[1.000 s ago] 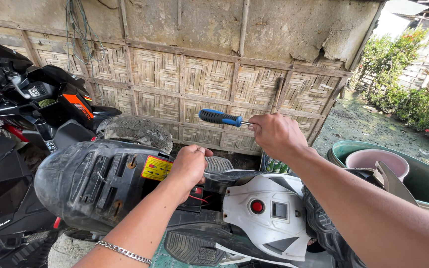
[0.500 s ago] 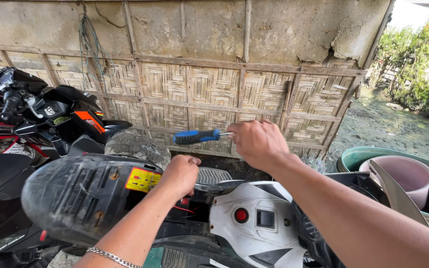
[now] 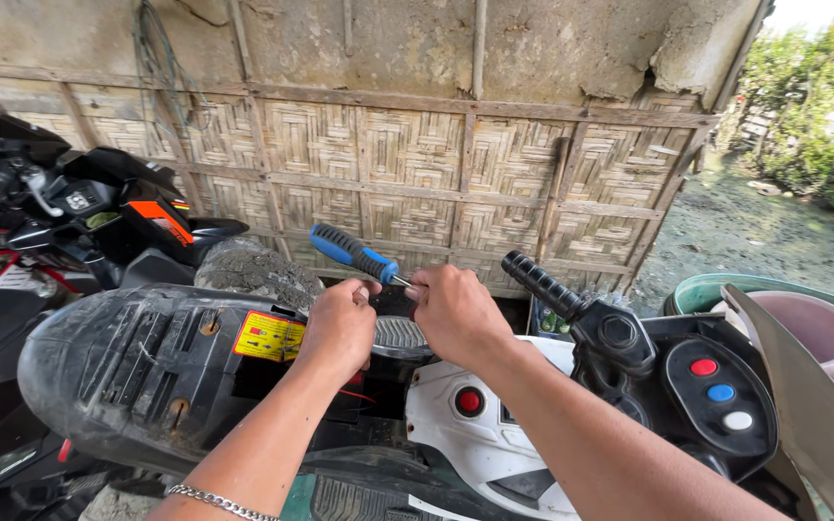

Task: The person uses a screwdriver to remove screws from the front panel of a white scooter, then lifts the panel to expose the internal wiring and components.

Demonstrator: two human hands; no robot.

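Note:
My right hand (image 3: 456, 314) grips a screwdriver (image 3: 351, 253) by its metal shaft, and the blue and black handle points up and to the left. My left hand (image 3: 340, 323) is curled into a fist right beside it, with the thumb just under the handle, resting on a small ride-on toy motorcycle (image 3: 137, 357). The toy's black underside carries a yellow sticker (image 3: 268, 336). Its white body (image 3: 456, 425) has a red button. Both hands meet over a ribbed grey footplate (image 3: 400, 336). What the screwdriver tip touches is hidden by my right hand.
The toy's black handlebar grip (image 3: 542, 283) and a panel with coloured buttons (image 3: 721, 391) lie to the right. A pink bucket (image 3: 813, 323) sits in a green tub (image 3: 697, 289) at far right. A full-size motorcycle (image 3: 79, 212) stands at left. A woven bamboo wall (image 3: 417, 164) stands behind.
My right hand has brought the screwdriver down and left until it meets my left hand. The left hand has stayed on the toy. My view has shifted closer.

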